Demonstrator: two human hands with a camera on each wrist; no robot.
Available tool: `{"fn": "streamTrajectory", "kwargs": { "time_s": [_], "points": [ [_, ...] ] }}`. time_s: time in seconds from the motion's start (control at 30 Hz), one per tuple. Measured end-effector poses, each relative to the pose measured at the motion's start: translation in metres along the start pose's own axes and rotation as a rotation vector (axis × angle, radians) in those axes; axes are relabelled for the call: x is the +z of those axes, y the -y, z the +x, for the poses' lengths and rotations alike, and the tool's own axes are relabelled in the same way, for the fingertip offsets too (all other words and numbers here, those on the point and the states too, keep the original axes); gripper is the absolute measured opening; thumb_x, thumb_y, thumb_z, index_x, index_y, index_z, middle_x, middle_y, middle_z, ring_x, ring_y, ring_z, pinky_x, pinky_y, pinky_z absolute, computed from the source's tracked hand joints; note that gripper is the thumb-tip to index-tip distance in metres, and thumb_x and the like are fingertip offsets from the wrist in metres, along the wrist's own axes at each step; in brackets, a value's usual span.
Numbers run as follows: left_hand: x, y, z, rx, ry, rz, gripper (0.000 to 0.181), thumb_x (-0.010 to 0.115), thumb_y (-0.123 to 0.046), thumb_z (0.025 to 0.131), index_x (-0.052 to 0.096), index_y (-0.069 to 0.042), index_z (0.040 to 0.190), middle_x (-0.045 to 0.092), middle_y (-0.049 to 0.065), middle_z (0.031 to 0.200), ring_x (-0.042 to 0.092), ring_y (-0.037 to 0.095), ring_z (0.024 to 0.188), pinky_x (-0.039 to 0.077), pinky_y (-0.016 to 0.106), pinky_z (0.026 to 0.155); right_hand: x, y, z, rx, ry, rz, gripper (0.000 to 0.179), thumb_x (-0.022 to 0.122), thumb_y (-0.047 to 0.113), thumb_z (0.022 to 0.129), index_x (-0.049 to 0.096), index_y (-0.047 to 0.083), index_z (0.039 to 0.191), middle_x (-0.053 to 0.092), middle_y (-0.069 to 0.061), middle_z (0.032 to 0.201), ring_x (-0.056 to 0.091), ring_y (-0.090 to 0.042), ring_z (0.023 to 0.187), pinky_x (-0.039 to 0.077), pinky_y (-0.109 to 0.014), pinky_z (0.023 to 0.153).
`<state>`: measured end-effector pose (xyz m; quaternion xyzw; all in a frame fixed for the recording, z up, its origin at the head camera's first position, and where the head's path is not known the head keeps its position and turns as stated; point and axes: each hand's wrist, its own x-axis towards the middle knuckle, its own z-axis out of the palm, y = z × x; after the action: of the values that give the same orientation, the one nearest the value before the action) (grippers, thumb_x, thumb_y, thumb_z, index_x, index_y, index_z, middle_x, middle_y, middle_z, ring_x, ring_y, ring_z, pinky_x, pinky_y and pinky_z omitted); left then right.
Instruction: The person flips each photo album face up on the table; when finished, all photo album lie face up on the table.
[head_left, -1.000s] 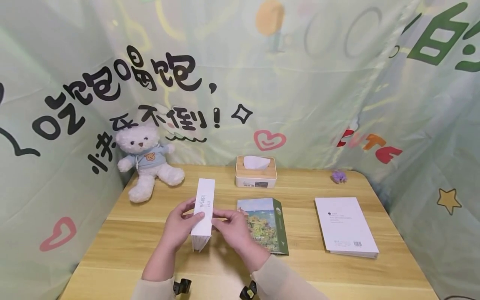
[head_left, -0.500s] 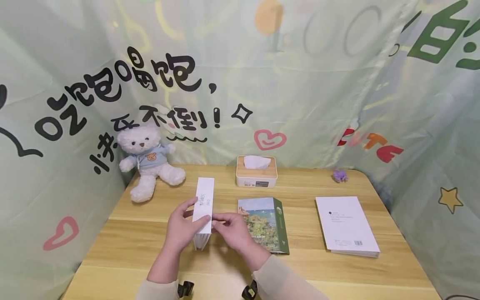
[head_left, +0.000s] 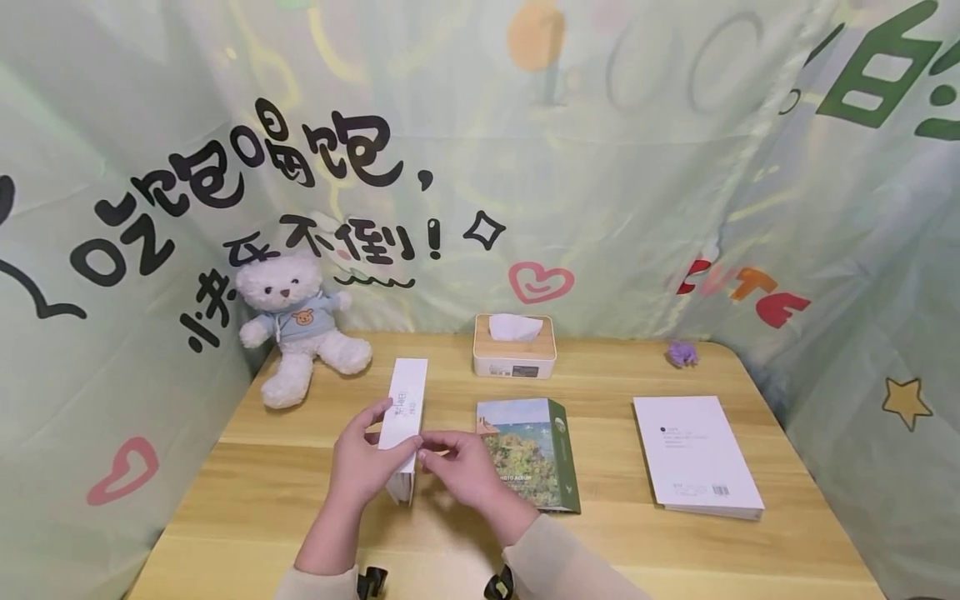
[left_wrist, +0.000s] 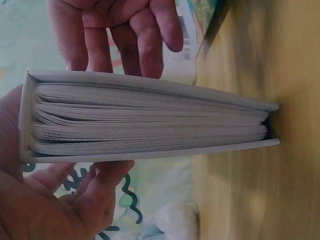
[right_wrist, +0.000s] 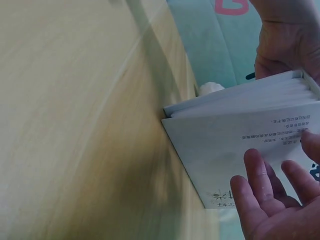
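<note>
A thick white hardcover album [head_left: 406, 396] stands spine up on the table, its lettered spine toward the head camera. My left hand [head_left: 367, 457] grips it from the left, thumb across the spine and fingers along the left cover. In the left wrist view, the page edges of the album [left_wrist: 150, 117] show as several bunched layers between the covers. My right hand [head_left: 461, 468] is at the right cover, with thumb and forefinger close together by the spine edge. The right wrist view shows the fingers of this hand [right_wrist: 272, 195] extended along the lettered cover.
A green photo album [head_left: 521, 450] with a painted landscape lies just right of my right hand. Farther right lies another white album [head_left: 697, 454]. Along the back are a plush bear [head_left: 296, 325], a tissue box [head_left: 514, 348] and a small purple object [head_left: 682, 354].
The left thumb has moved across the spine toward its right edge. The album's spine has tipped slightly to the left, and the right fingertips have shifted slightly left along with it.
</note>
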<state>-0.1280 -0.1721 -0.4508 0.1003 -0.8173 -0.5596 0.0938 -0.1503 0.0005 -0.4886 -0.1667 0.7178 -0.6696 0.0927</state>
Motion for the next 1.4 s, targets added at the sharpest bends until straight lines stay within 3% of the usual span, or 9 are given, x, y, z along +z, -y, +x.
{"fn": "streamTrajectory", "kwargs": {
  "time_s": [0.33,0.6,0.7,0.87,0.97,1.07,1.17,1.27,1.4],
  "points": [
    [0.000,-0.006,-0.003,-0.026,-0.025,0.069,0.073,0.093,-0.018,0.079,0.063,-0.004,0.144,0.065,0.020,0.136,0.067,0.032,0.098,0.057,0.027,0.065,0.006,-0.006,-0.003,0.040,0.009,-0.007,0.027,0.073,0.003,0.096,0.075,-0.003,0.123,0.076,-0.017,0.110,0.074,-0.044,0.089,0.063,-0.055,0.077],
    [-0.006,-0.013,-0.004,-0.027,-0.063,0.123,0.072,0.090,-0.016,0.078,0.063,0.001,0.142,0.066,0.023,0.133,0.066,0.033,0.095,0.053,0.030,0.066,0.011,-0.011,-0.005,0.134,0.044,0.078,0.053,0.075,-0.003,0.093,0.060,-0.003,0.144,0.070,-0.025,0.120,0.074,-0.043,0.089,0.065,-0.052,0.070],
    [-0.006,-0.013,-0.001,-0.031,-0.071,0.128,0.071,0.087,-0.013,0.078,0.061,0.003,0.142,0.066,0.023,0.129,0.065,0.034,0.095,0.054,0.031,0.069,0.012,-0.011,-0.005,0.135,0.043,0.056,0.063,0.075,-0.003,0.094,0.052,-0.002,0.152,0.068,-0.026,0.124,0.075,-0.039,0.092,0.065,-0.051,0.068],
    [-0.007,-0.014,0.002,-0.028,-0.081,0.099,0.068,0.082,-0.008,0.076,0.062,0.005,0.140,0.066,0.024,0.124,0.069,0.036,0.098,0.060,0.035,0.070,0.013,-0.011,-0.004,0.134,0.053,-0.024,0.065,0.075,0.003,0.096,0.049,-0.002,0.154,0.061,-0.031,0.138,0.074,-0.039,0.097,0.064,-0.050,0.066],
    [-0.008,-0.013,0.001,-0.051,-0.084,0.072,0.068,0.082,-0.007,0.076,0.061,0.005,0.141,0.066,0.024,0.125,0.069,0.036,0.098,0.061,0.034,0.068,0.012,-0.011,-0.005,0.144,0.058,-0.099,0.064,0.077,0.010,0.096,0.051,0.000,0.154,0.056,-0.031,0.147,0.070,-0.045,0.110,0.064,-0.052,0.079],
    [-0.010,-0.012,0.000,-0.077,-0.098,0.060,0.070,0.082,-0.007,0.077,0.060,0.006,0.142,0.065,0.025,0.126,0.067,0.035,0.096,0.059,0.030,0.066,0.012,-0.011,-0.006,0.142,0.057,-0.159,0.065,0.078,0.015,0.096,0.052,0.003,0.154,0.052,-0.028,0.152,0.059,-0.050,0.130,0.056,-0.057,0.101],
    [-0.012,-0.011,-0.001,-0.087,-0.110,0.049,0.072,0.083,-0.009,0.078,0.057,0.008,0.144,0.064,0.026,0.128,0.067,0.035,0.095,0.057,0.028,0.065,0.012,-0.011,-0.005,0.139,0.051,-0.173,0.066,0.078,0.016,0.096,0.052,0.006,0.155,0.051,-0.026,0.155,0.052,-0.051,0.136,0.049,-0.061,0.108],
    [-0.015,-0.010,-0.001,-0.101,-0.105,0.014,0.073,0.083,-0.008,0.080,0.055,0.009,0.145,0.061,0.027,0.133,0.067,0.036,0.098,0.059,0.028,0.065,0.012,-0.010,-0.005,0.141,0.042,-0.163,0.066,0.078,0.016,0.095,0.052,0.008,0.156,0.053,-0.027,0.153,0.055,-0.050,0.134,0.053,-0.059,0.104],
    [-0.017,-0.008,0.000,-0.134,-0.087,-0.046,0.073,0.082,-0.007,0.082,0.052,0.011,0.147,0.057,0.029,0.138,0.067,0.036,0.100,0.059,0.027,0.066,0.013,-0.007,-0.007,0.175,0.054,-0.087,0.068,0.078,0.012,0.096,0.050,0.009,0.157,0.061,-0.030,0.141,0.069,-0.039,0.107,0.063,-0.050,0.078]
  ]
}}
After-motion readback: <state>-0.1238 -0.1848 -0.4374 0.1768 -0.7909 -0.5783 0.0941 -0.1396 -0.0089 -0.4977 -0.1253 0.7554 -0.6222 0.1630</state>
